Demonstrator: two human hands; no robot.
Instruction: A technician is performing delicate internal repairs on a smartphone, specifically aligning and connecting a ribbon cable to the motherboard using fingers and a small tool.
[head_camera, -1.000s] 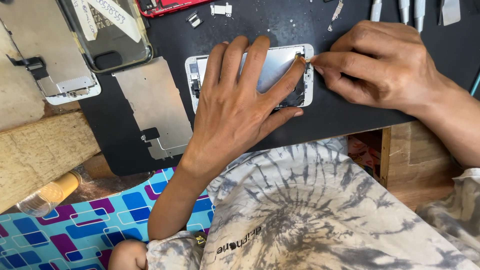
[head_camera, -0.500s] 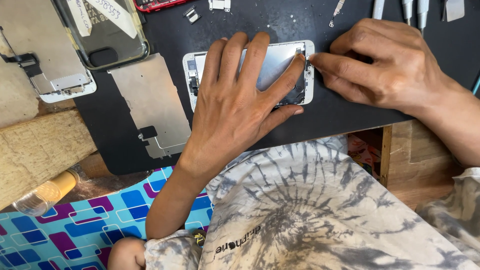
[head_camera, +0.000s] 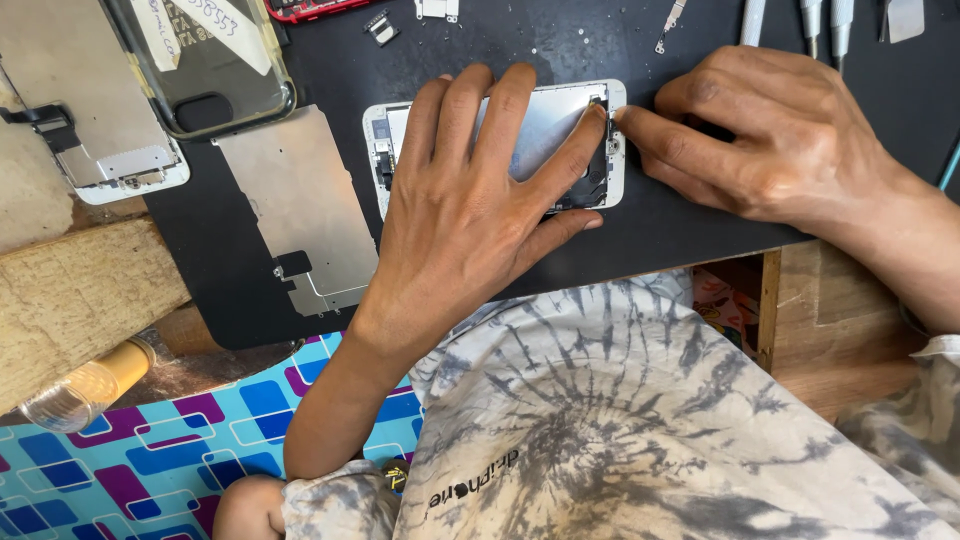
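From the head camera, your left hand (head_camera: 470, 215) lies flat with fingers spread over the white-framed phone screen assembly (head_camera: 545, 130), pressing it onto the black work mat (head_camera: 700, 215). Your right hand (head_camera: 790, 140) rests at the assembly's right edge, forefinger and thumb drawn together there; whether they pinch anything you cannot tell. A silver metal shield plate (head_camera: 300, 210) lies just left, a clear phone case (head_camera: 200, 65) above it.

Black work mat (head_camera: 700, 215) over wooden bench (head_camera: 830, 330); bright, even light.
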